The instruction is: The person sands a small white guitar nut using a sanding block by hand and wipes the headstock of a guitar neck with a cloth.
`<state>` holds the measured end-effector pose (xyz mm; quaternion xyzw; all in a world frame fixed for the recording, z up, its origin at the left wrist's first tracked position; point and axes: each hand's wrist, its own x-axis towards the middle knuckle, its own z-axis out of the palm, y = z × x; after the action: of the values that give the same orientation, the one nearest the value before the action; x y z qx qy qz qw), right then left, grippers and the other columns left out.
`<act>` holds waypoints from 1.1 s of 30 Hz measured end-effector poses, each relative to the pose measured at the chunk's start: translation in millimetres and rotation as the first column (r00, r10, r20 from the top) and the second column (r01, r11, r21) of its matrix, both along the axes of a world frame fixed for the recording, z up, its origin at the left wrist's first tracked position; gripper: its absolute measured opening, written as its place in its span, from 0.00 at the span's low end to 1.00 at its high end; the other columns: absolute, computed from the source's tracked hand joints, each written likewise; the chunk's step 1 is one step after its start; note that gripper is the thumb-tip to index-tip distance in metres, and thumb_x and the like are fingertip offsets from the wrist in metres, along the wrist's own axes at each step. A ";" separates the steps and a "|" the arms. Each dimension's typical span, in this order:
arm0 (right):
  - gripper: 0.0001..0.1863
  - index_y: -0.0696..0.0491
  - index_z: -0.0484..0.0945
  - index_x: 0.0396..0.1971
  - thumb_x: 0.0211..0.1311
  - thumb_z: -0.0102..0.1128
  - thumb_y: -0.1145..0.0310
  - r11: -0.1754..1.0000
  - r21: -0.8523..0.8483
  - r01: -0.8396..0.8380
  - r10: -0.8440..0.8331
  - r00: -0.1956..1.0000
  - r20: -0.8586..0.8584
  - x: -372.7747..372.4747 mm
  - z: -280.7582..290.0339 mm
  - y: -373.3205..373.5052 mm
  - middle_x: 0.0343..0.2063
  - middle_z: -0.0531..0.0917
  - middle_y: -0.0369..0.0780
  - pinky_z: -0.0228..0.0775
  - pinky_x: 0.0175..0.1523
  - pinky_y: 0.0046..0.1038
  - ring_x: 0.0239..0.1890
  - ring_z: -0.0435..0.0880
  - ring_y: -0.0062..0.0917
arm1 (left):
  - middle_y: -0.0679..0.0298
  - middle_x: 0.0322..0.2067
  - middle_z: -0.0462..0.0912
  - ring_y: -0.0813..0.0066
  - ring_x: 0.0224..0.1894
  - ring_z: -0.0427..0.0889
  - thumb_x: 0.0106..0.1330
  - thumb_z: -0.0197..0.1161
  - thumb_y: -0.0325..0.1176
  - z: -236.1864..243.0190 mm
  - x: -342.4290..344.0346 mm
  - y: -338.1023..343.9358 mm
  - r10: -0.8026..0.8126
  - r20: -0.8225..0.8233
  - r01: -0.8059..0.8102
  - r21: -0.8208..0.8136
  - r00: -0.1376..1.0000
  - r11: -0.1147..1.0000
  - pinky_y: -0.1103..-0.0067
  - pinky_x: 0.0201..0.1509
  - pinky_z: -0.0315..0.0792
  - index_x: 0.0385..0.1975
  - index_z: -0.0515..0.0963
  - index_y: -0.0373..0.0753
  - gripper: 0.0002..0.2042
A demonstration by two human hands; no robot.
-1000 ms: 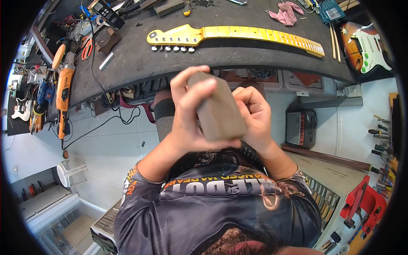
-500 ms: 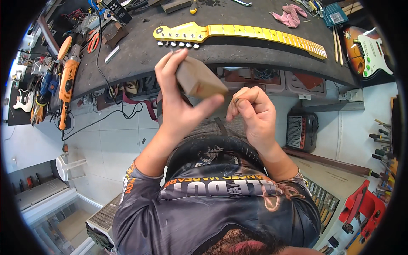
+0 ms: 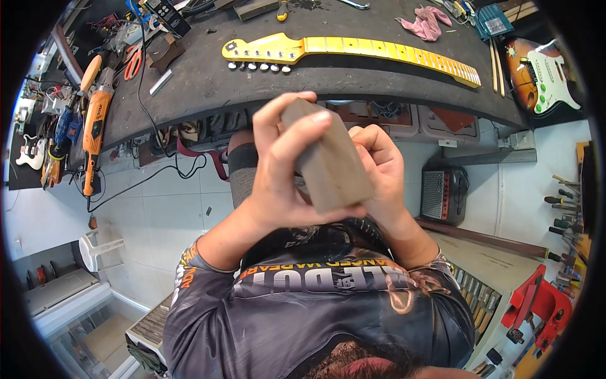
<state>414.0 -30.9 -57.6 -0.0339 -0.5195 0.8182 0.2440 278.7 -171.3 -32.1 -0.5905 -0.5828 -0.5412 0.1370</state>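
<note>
A brown rectangular block (image 3: pixel 334 161), perhaps wood, is gripped in my left hand (image 3: pixel 274 164), thumb and fingers wrapped round its upper end. It is tilted, with its broad face toward me. My right hand (image 3: pixel 386 170) is just beside the block's right edge, its fingers curled in a pinch. The block partly hides those fingertips, so what they hold cannot be made out. On the bench beyond my hands lies a yellow guitar neck (image 3: pixel 372 48) with its headstock to the left and tuning pegs toward me.
The dark workbench (image 3: pixel 208 88) carries a pink cloth (image 3: pixel 424 24) and a yellow-handled screwdriver (image 3: pixel 282 9). An orange power tool (image 3: pixel 96 129) with a black cord hangs at left. A sunburst guitar body (image 3: pixel 540 76) is at far right, above a small amplifier (image 3: pixel 442 194).
My left hand has turned the block and brought it right and nearer to me, in front of my right hand's fingers. The right hand stays pinched in nearly the same place.
</note>
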 end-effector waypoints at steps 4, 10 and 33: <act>0.05 0.58 0.77 0.45 0.84 0.60 0.72 0.998 -0.023 -0.050 0.047 0.990 -0.131 2.0 -3.1 0.0 0.42 0.83 0.39 0.74 0.50 0.22 0.42 0.81 0.18 | 0.49 0.69 0.63 0.53 0.73 0.68 0.51 0.87 0.60 -3.0 -24.3 -5.3 0.216 0.100 -0.202 -0.138 0.971 0.970 0.59 0.72 0.71 0.78 0.61 0.40 0.58; 0.05 0.58 0.77 0.44 0.83 0.60 0.73 1.000 0.002 0.002 -0.002 0.999 -0.053 -1.6 -0.6 -0.5 0.41 0.83 0.38 0.74 0.51 0.22 0.42 0.80 0.17 | 0.46 0.68 0.63 0.45 0.73 0.67 0.47 0.89 0.61 6.2 -1.5 -2.0 0.023 -0.013 -0.023 -0.043 1.000 0.999 0.55 0.70 0.73 0.77 0.62 0.39 0.60; 0.07 0.55 0.76 0.46 0.85 0.59 0.67 0.966 -0.234 -0.112 0.086 0.989 -0.118 -14.6 -11.3 -2.0 0.44 0.82 0.37 0.73 0.52 0.23 0.44 0.79 0.17 | 0.46 0.67 0.62 0.42 0.71 0.68 0.43 0.93 0.59 -24.1 -14.8 0.3 0.090 0.185 -0.088 -0.020 0.979 0.996 0.56 0.68 0.75 0.75 0.62 0.42 0.61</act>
<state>399.4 -32.8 -68.9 0.0068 -0.4041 0.8868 0.2242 264.0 -170.9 -56.2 -0.5117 -0.6220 -0.5837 0.1029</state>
